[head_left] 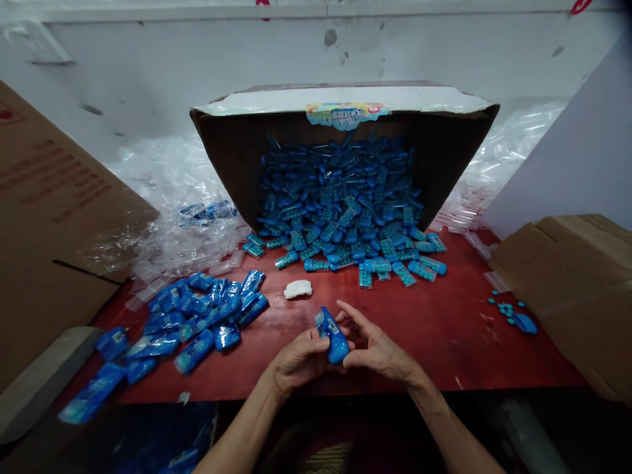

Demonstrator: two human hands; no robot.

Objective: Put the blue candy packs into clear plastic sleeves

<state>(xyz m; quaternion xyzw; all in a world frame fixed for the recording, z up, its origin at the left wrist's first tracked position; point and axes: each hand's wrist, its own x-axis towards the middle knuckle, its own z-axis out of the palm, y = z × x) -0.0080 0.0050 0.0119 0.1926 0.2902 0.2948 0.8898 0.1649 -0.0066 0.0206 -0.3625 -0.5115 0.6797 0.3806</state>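
Observation:
Near the front edge of the red table, my left hand (299,357) is closed around a small blue-wrapped candy container (332,337), thumb on its near face. The container is tilted, its rounded blue end toward me. My right hand (378,345) is beside it, fingers apart and index finger stretched out. Its thumb tip is at the container's rounded end; whether it presses there I cannot tell. Beyond my hands lies a crumpled white wad (298,288). To the left, a heap of blue-wrapped containers (217,306) spreads over the table.
A carton (217,158) on its side spills unwrapped candy containers (340,224) onto the red table (419,322). Clear plastic sleeves (172,171) pile up at the left. Cardboard boxes (567,283) flank both sides. Loose blue candies (507,309) lie at the right.

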